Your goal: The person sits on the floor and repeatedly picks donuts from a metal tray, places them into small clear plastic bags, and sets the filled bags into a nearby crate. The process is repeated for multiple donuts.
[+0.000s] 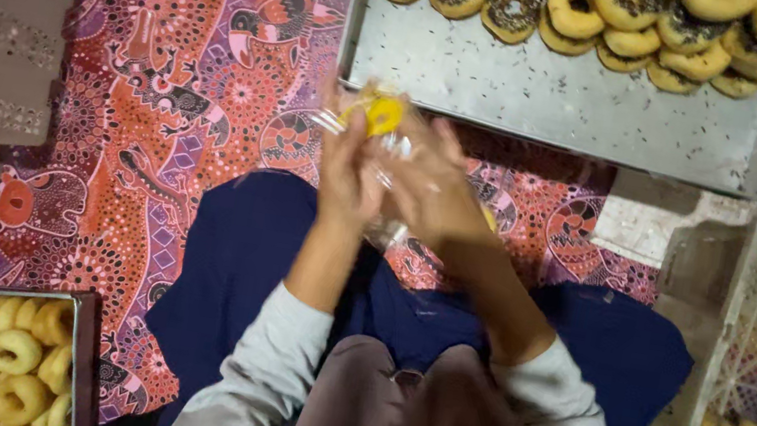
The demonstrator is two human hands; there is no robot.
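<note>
Near tray (86,349): dark rim, plain golden ring donuts piled at lower left.
Left hand (346,162): grip closed on a crinkly clear bag (396,150).
Right hand (432,191): grip also closed on the bag, blurred.
Donut (382,114): yellow, glossy, inside the bag, above the lap.
Cloth (185,91): patterned orange-purple batik.
Far tray (568,101): flat grey metal, sprinkled and yellow donuts.

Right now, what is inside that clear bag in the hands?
A yellow doughnut shows through the top of the clear bag. The left hand and right hand cover the rest of the bag, so anything lower inside is hidden.
</note>
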